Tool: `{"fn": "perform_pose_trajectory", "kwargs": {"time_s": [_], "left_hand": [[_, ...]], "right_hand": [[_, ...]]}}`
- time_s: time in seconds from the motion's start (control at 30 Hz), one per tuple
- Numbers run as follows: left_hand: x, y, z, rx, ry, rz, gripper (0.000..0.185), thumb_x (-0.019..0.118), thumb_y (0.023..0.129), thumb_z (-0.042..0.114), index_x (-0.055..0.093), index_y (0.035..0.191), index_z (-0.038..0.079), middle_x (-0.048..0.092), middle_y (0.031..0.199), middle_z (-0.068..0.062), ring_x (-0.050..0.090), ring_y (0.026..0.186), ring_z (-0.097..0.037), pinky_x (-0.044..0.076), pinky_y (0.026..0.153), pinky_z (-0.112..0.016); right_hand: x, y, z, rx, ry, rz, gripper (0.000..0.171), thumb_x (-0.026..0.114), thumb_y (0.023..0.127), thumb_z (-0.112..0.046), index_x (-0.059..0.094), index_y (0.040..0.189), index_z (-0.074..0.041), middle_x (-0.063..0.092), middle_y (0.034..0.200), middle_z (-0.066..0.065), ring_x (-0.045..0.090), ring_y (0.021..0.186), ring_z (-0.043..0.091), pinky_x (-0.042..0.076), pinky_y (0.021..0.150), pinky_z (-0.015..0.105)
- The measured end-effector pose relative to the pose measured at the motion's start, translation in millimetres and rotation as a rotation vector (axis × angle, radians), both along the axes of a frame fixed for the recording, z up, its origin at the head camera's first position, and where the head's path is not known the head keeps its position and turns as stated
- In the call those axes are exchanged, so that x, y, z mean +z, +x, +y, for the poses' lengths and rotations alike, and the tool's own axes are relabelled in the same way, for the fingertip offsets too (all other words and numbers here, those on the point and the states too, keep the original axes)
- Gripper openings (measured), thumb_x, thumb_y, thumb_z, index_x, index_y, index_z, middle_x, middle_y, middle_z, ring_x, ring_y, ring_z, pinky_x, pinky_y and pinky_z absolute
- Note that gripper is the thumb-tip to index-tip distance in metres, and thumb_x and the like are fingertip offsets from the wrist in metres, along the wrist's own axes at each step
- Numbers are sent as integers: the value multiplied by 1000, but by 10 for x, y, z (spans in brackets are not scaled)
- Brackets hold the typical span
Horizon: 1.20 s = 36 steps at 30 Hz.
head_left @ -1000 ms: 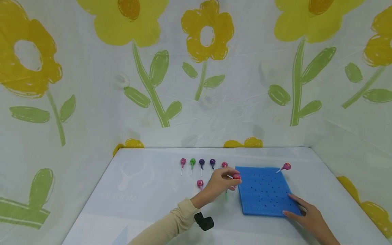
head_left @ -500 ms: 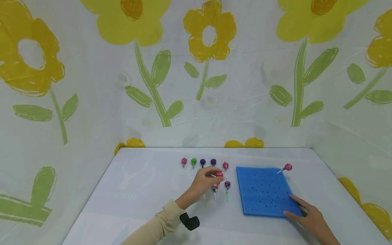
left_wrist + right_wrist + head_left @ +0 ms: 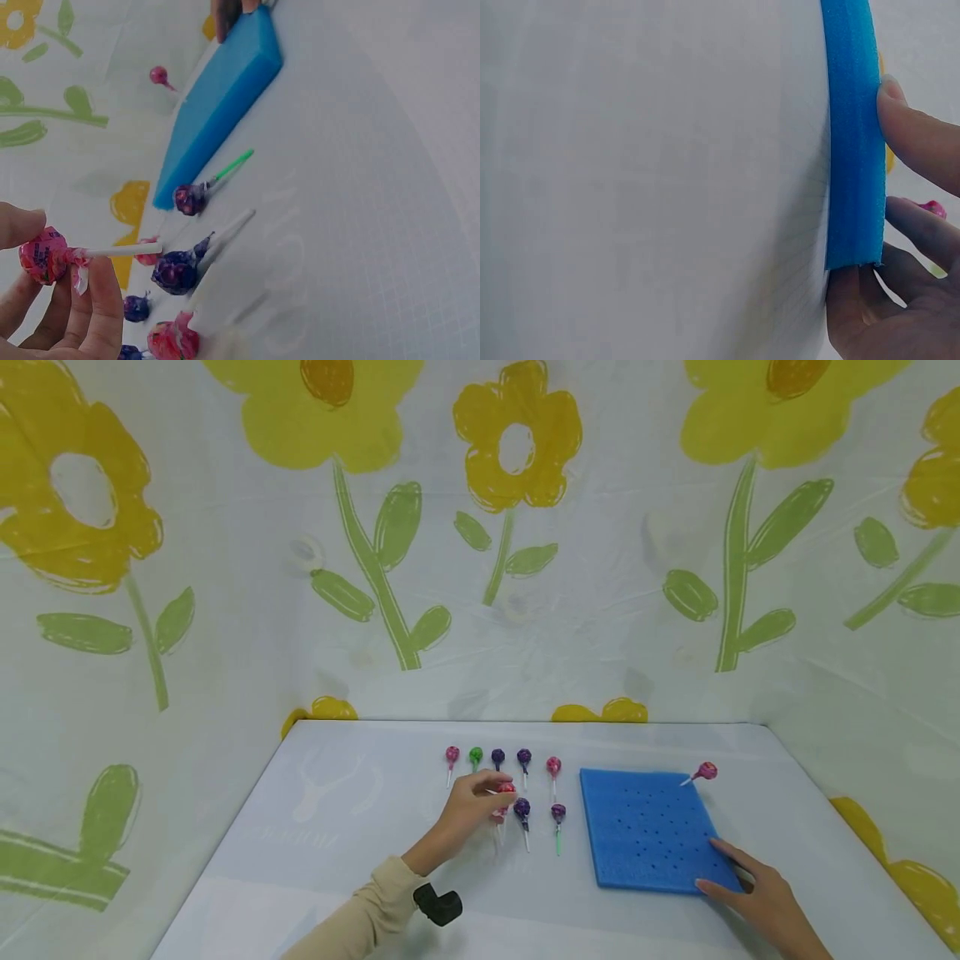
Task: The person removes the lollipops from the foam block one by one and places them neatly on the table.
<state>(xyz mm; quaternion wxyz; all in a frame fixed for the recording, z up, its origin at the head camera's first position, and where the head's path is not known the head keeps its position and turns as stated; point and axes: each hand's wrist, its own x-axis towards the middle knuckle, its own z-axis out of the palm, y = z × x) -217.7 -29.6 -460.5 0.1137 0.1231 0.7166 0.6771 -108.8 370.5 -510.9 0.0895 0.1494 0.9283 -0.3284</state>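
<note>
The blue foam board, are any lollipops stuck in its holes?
Just one: a pink lollipop stands tilted at the blue foam board's far right corner. Every other hole looks empty.

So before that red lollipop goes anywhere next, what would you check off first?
1. Left hand has the red lollipop firmly: ok, thumb and fingers pinch it just beside the head, stick pointing out sideways.
2. Blue foam board held steady: ok, the right hand rests on its near right corner.
3. Board holes free: ok in the head view, though one pink lollipop sits at the far right corner.
4. Loose lollipops out of the way: not ok, a purple lollipop and others lie right beside the left hand.
5. Stick straight and undamaged: ok in the left wrist view.
</note>
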Motion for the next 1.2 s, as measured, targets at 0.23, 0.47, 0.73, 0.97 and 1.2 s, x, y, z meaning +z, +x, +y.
{"fn": "perform_pose_trajectory", "kwargs": {"time_s": [0.23, 0.47, 0.73, 0.97, 1.2], "left_hand": [[-44, -25, -77, 41, -9, -28, 37, 71, 84, 15, 62, 115, -4, 64, 95, -7, 63, 79, -18, 57, 69, -36], [-96, -44, -155, 51, -42, -20, 38, 71, 85, 18, 62, 116, -3, 63, 97, -10, 64, 86, -26, 56, 72, -39], [-160, -89, -248, 77, -97, -24, 34, 69, 86, 14, 62, 115, -4, 64, 95, -8, 64, 82, -24, 57, 66, -35], [-279, -159, -319, 124, -129, -25, 35, 71, 85, 16, 63, 112, -4, 63, 96, -9, 62, 74, -19, 57, 64, -33], [-303, -177, -377, 167, -177, 27, 30, 72, 83, 12, 66, 106, -5, 64, 92, -9, 60, 72, -18, 56, 60, -33]], "right_hand": [[-36, -8, 31, 2, -11, -5, 101, 71, 73, -59, 30, 144, 0, 22, 142, 39, 23, 126, 57, 35, 95, 60], [-109, -26, 73, -6, 6, -12, 102, 71, 72, -60, 31, 145, -2, 23, 142, 38, 24, 127, 56, 36, 95, 59], [-181, -54, 125, -13, -21, -27, 109, 72, 67, -64, 30, 145, -1, 22, 142, 38, 23, 127, 56, 36, 94, 60], [-141, -43, 106, -5, -15, -29, 105, 71, 71, -60, 28, 146, -1, 21, 143, 38, 23, 127, 57, 35, 95, 60], [110, 23, -56, -3, -29, -17, 106, 71, 70, -62, 29, 144, 2, 20, 141, 40, 22, 126, 58, 33, 95, 61]]}}
